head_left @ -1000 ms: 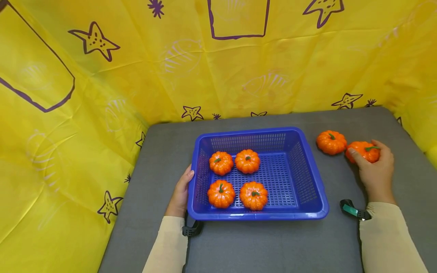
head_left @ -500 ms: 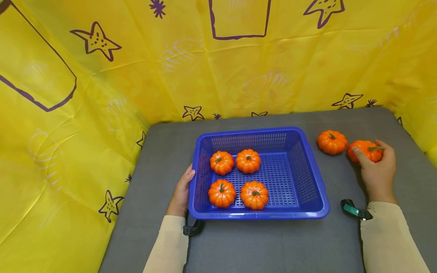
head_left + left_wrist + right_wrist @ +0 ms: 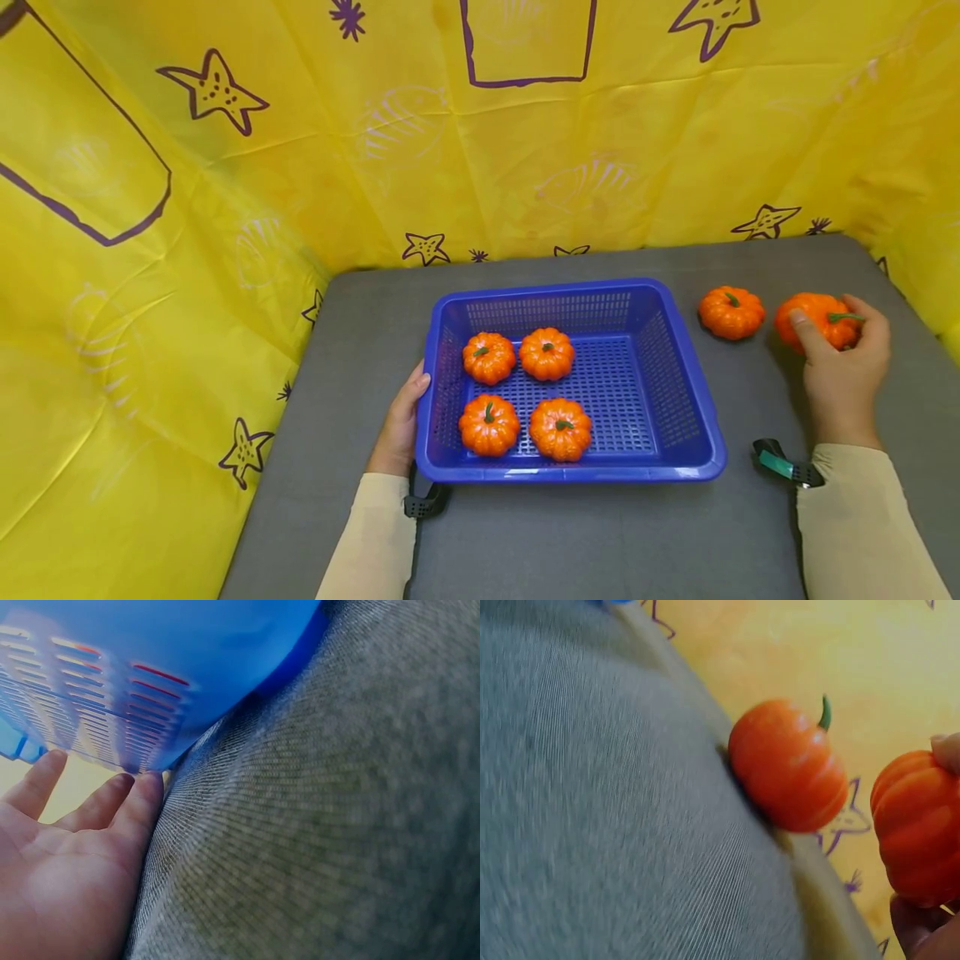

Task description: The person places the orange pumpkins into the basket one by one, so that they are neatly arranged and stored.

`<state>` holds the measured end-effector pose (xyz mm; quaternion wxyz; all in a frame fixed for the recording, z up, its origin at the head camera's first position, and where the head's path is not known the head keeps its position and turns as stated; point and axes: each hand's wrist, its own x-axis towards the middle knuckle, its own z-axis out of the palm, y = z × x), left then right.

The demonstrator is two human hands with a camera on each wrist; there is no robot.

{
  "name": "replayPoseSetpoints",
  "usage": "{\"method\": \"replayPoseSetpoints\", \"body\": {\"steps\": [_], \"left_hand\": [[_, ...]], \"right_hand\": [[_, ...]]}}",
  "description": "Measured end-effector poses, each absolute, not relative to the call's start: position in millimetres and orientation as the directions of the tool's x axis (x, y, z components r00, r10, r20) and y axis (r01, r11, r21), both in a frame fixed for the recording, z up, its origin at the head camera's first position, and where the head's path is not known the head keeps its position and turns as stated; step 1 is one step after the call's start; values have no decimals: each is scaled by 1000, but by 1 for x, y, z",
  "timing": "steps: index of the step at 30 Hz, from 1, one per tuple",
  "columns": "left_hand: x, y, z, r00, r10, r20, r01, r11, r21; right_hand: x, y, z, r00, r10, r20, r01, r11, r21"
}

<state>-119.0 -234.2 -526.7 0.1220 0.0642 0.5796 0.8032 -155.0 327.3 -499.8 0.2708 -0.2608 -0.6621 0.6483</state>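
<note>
My right hand (image 3: 847,375) grips a small orange pumpkin (image 3: 813,321) with a green stem, thumb on its near side. In the right wrist view this held pumpkin (image 3: 919,829) looks raised off the table, partly cut off by the frame. Another pumpkin (image 3: 731,312) sits on the table just left of it. My left hand (image 3: 397,425) touches the outer left side of a blue plastic basket (image 3: 566,475). Its extended fingertips (image 3: 146,787) rest against the slotted wall in the left wrist view. Several pumpkins, one of them front left (image 3: 489,425), lie in the basket's left and middle part.
The basket stands on a grey cloth-covered table (image 3: 570,542). A yellow printed curtain (image 3: 510,183) hangs behind it and along both sides. The basket's bare slotted floor (image 3: 615,400) shows at its right.
My right hand has moved right and slightly up with the pumpkin, widening the gap to the pumpkin beside it. The left hand and basket hold their place.
</note>
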Motion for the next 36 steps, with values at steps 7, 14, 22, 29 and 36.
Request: {"method": "replayPoseSetpoints", "body": {"steps": [7, 14, 22, 29, 36], "left_hand": [[-119, -235, -526, -961, 276, -32, -117, -297, 948], [-119, -234, -527, -960, 277, -34, -121, -302, 945], [-120, -235, -527, -960, 279, -38, -125, -302, 945], [-120, -235, -528, -960, 276, -41, -126, -300, 945], [-119, -235, -527, -960, 278, -39, -125, -297, 947]], "right_hand": [[-151, 306, -478, -720, 676, 155, -65, 157, -985], [-150, 297, -466, -708, 655, 264, -137, 238, -961], [-144, 282, -448, -756, 576, 310, -244, 192, -951], [-138, 271, -435, -766, 533, 360, -364, 104, -926], [-133, 261, -428, -789, 475, 390, -354, 168, -920]]}}
